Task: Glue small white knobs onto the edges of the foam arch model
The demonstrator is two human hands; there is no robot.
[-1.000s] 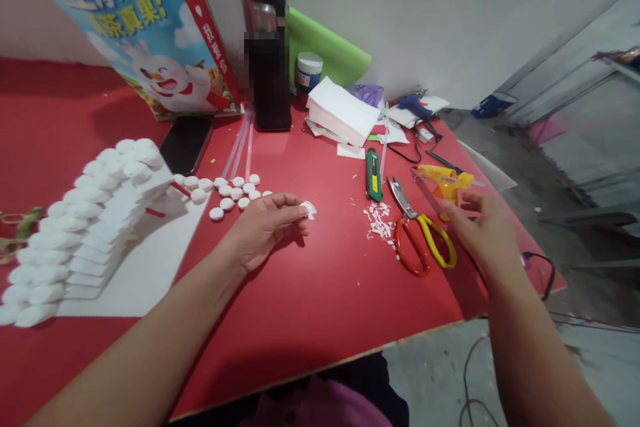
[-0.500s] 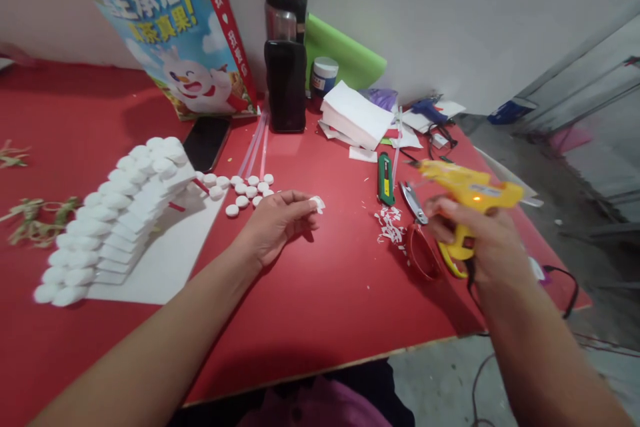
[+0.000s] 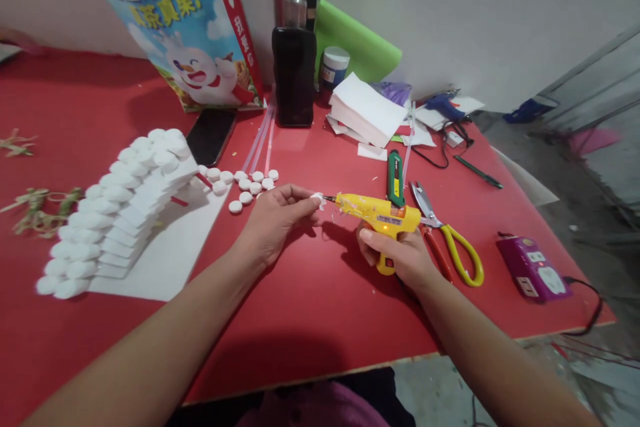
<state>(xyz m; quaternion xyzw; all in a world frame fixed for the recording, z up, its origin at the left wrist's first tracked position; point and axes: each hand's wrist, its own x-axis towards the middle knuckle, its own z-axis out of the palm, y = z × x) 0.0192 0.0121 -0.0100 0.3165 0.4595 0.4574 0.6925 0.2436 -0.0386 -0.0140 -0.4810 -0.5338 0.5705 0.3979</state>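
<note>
My left hand [image 3: 280, 217] pinches a small white piece of paper [image 3: 319, 199] between thumb and fingertips, just above the red tabletop. Wrapped round the handle of a yellow hot glue gun [image 3: 380, 215] is my right hand [image 3: 395, 253]. The gun points left, and its metal nozzle meets or nearly meets the white piece. An orange light glows on its body. Close behind my left hand lie several round white pieces [image 3: 245, 198]. To the left, a curved white model [image 3: 135, 200], stacked from round pieces and folded card, rests on a white sheet [image 3: 173, 270].
Yellow-and-red-handled scissors [image 3: 463, 257] and a green utility knife [image 3: 395, 177] lie near my right hand. A purple power socket box [image 3: 533, 267] sits at the right edge. Behind stand a phone [image 3: 294, 77], a printed bag [image 3: 200, 33] and a stack of white paper [image 3: 367, 110].
My right hand has brought the glue gun leftward from above the scissors to the white piece. My left hand has stayed almost in place, still pinching it. The view has shifted slightly.
</note>
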